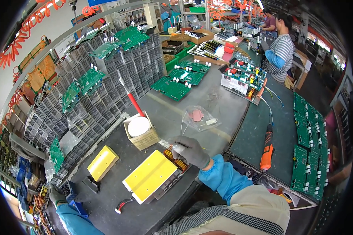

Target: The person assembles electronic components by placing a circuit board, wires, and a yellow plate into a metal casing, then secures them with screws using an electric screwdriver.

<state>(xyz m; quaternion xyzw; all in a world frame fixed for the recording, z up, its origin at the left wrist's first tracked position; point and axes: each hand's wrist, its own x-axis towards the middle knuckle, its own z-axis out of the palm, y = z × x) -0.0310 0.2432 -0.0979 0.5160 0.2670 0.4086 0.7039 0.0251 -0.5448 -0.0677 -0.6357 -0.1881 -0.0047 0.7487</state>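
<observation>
My right hand [191,152], in a grey glove and blue sleeve, is closed with fingers curled together just above the copper coils [175,159] of a power unit. Whatever is between its fingers, if anything, is too small to make out. This unit has a yellow top plate [152,175], and a short cable with a white connector [119,209] comes out of its near left end. At the far left my gloved left hand [57,195] reaches down beside small blue bins [69,190]. Its fingers are mostly hidden there.
A separate yellow plate [102,163] and a black part [91,184] lie on the left bench. A wooden box [141,137] holds a white tub and red-handled tool. Stacked metal heatsinks [125,70] rise behind. An orange screwdriver [267,152] and green circuit boards [310,145] are rightward; a co-worker [279,47] stands beyond.
</observation>
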